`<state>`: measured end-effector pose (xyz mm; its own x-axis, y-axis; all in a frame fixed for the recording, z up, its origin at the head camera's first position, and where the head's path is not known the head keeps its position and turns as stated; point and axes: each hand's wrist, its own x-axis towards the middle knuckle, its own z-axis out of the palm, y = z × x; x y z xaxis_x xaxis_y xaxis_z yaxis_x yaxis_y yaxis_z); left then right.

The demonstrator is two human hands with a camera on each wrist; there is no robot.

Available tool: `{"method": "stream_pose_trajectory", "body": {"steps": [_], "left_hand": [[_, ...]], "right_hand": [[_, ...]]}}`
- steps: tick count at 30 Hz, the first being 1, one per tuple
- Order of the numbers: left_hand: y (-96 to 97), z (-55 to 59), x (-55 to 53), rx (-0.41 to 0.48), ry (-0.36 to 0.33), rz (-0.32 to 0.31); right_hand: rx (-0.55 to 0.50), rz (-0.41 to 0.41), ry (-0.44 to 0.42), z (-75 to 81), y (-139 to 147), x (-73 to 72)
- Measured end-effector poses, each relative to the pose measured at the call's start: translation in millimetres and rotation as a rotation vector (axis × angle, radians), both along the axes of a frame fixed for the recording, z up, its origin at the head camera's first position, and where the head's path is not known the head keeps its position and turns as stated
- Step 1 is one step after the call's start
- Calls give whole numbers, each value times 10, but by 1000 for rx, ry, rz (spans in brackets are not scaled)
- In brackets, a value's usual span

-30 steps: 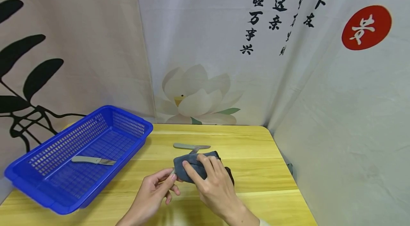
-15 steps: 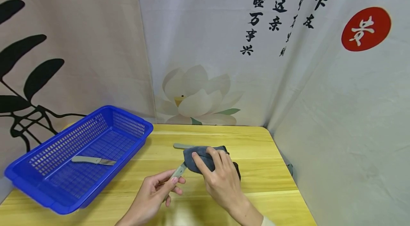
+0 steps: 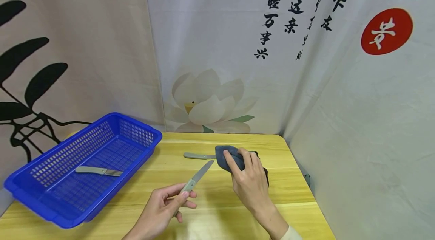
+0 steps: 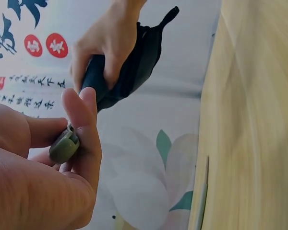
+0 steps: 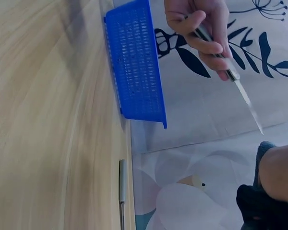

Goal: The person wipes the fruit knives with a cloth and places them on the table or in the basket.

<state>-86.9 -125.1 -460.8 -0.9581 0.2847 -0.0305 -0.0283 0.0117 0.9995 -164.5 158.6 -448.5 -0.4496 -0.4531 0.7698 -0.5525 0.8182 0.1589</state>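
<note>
My left hand [image 3: 161, 206] pinches the pale green handle of a knife [image 3: 200, 174] between thumb and fingers, its blade slanting up to the right. In the left wrist view the handle end [image 4: 65, 147] shows between the fingers. My right hand [image 3: 251, 183] grips a folded dark blue-grey cloth [image 3: 224, 157] just right of the blade tip, apart from it. A second knife [image 3: 195, 155] lies on the table behind, the end of its blade hidden by the cloth. In the right wrist view the held knife [image 5: 245, 98] points toward the cloth [image 5: 259, 206].
On the left of the wooden table [image 3: 272, 209] stands a blue plastic basket [image 3: 81, 215] with another knife [image 3: 96, 171] lying in it. Printed curtains [image 3: 210, 43] hang close behind the table and along its right side.
My right hand has drawn the cloth up and to the right along the blade and off its tip, baring the knife. The left hand has stayed almost in place.
</note>
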Motion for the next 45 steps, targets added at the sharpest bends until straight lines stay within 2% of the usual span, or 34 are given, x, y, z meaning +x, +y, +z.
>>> {"method": "stream_pose_trajectory", "body": {"steps": [3, 7, 14, 21, 35, 45], "left_hand": [[-2, 3, -5, 5, -13, 7], [0, 12, -20, 0, -14, 22], [23, 25, -40, 7, -7, 30], [25, 21, -50, 8, -13, 1], [12, 53, -35, -48, 4, 17], [-6, 71, -4, -23, 16, -17]], "right_hand": [[-36, -1, -18, -1, 37, 23], [-44, 52, -43, 3, 8, 108], [16, 169, -32, -8, -187, 269], [84, 228, -36, -36, -345, 389], [72, 187, 4, -43, -376, 329], [43, 136, -3, -56, -262, 204]]}}
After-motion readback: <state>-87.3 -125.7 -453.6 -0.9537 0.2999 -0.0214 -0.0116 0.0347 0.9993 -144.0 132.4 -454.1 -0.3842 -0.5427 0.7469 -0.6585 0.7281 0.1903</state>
